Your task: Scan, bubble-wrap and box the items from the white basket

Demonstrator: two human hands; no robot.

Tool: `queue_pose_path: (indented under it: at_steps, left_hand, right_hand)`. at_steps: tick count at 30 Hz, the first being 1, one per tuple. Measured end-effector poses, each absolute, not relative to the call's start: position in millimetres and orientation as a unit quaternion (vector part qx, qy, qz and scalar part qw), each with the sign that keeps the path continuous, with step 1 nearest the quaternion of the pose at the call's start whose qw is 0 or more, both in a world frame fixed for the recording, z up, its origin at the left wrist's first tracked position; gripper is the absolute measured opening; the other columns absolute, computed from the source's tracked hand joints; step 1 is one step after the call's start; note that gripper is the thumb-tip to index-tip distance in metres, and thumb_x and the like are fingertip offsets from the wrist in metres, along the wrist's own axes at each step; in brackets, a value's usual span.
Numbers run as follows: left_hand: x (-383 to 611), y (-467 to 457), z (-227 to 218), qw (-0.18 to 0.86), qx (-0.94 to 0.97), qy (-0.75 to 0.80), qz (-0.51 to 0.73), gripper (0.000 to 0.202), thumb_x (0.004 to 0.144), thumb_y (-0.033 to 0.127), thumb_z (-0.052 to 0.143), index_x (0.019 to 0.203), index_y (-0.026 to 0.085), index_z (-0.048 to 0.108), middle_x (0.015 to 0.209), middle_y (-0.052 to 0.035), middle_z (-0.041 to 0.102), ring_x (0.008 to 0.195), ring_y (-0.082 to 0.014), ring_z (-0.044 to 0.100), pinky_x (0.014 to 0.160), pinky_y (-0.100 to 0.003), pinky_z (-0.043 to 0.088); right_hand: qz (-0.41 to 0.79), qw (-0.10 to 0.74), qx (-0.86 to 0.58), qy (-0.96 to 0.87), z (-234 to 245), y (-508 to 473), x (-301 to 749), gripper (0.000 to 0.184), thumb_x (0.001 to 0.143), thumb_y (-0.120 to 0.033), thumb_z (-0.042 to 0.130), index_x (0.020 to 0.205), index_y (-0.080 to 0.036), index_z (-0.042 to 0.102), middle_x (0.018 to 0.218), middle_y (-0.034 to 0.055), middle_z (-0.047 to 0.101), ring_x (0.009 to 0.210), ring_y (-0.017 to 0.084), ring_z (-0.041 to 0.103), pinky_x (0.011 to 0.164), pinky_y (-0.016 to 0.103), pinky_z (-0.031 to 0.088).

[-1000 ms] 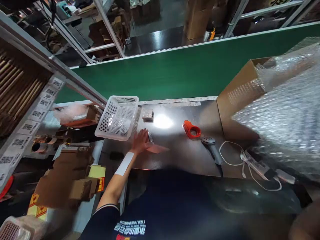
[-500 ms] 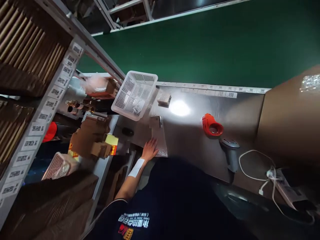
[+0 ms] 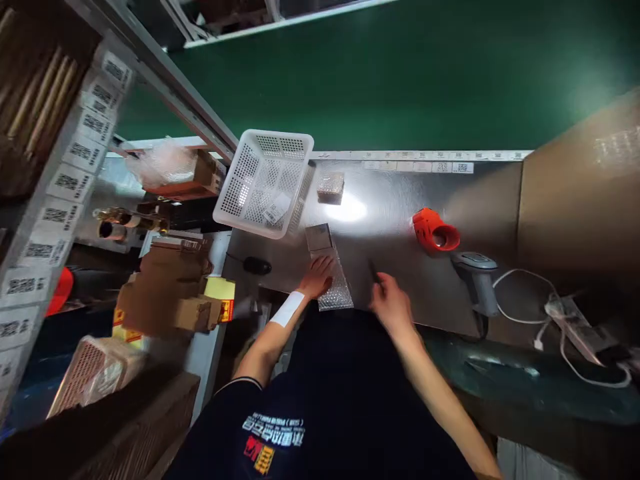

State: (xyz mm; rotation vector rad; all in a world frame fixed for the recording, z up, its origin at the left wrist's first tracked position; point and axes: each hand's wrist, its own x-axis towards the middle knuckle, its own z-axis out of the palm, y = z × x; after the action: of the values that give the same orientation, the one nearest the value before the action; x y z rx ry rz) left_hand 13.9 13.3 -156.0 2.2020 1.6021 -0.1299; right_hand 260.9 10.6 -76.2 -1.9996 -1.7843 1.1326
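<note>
My left hand [image 3: 318, 276] lies flat, fingers stretched out, on a strip of bubble wrap [image 3: 336, 293] at the near edge of the metal table. A small flat grey-brown box [image 3: 319, 237] lies at the far end of that strip, just beyond my fingertips. To the right, my right hand [image 3: 391, 301] is closed around a slim dark object [image 3: 373, 271] that points up and left. Its kind is too blurred to tell. A bubble-wrapped small box [image 3: 331, 188] sits farther back on the table, apart from both hands.
A white perforated basket [image 3: 295, 200] stands at the back left, a black computer mouse [image 3: 257, 265] near it. On the right are an orange tape dispenser [image 3: 434, 230], a barcode scanner [image 3: 476, 283] and a power strip [image 3: 575, 327]. A green conveyor belt [image 3: 375, 80] runs behind; a large carton [image 3: 580, 213] bounds the right.
My right hand has come into view from the right with the slim dark object. My left hand has slid up along the bubble wrap, and the head view has shifted.
</note>
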Motion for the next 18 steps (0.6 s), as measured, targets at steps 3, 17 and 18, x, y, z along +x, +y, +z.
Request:
queue_pose_path:
  at_steps: [3, 17, 18]
  left_hand:
    - [8, 17, -175, 0.193, 0.811, 0.552, -0.016, 0.060, 0.108, 0.038, 0.053, 0.162, 0.013, 0.050, 0.171, -0.0147, 0.048, 0.158, -0.0318, 0.045, 0.132, -0.048, 0.035]
    - [3, 13, -198, 0.195, 0.821, 0.536, 0.031, 0.070, 0.102, 0.043, 0.059, 0.165, 0.016, 0.049, 0.175, -0.0155, 0.039, 0.163, -0.0345, 0.037, 0.132, -0.050, 0.033]
    - [3, 13, -197, 0.201, 0.821, 0.533, 0.033, 0.070, 0.102, 0.043, 0.060, 0.165, 0.015, 0.049, 0.175, -0.0159, 0.039, 0.163, -0.0346, 0.037, 0.132, -0.050, 0.033]
  right_hand:
    - [0.391, 0.013, -0.696, -0.602, -88, 8, 203, 0.041, 0.106, -0.015, 0.051, 0.145, -0.013, 0.062, 0.138, 0.0175, 0.073, 0.121, 0.029, 0.074, 0.103, 0.040, 0.058]
    - [0.321, -0.059, -0.705, -0.629, -132, 36, 144, 0.055, 0.111, -0.023, 0.033, 0.164, -0.016, 0.048, 0.140, 0.0197, 0.067, 0.110, 0.029, 0.073, 0.091, 0.038, 0.058]
    - [0.319, -0.062, -0.704, -0.632, -134, 36, 144, 0.056, 0.111, -0.022, 0.033, 0.164, -0.016, 0.047, 0.140, 0.0196, 0.067, 0.109, 0.029, 0.073, 0.090, 0.037, 0.058]
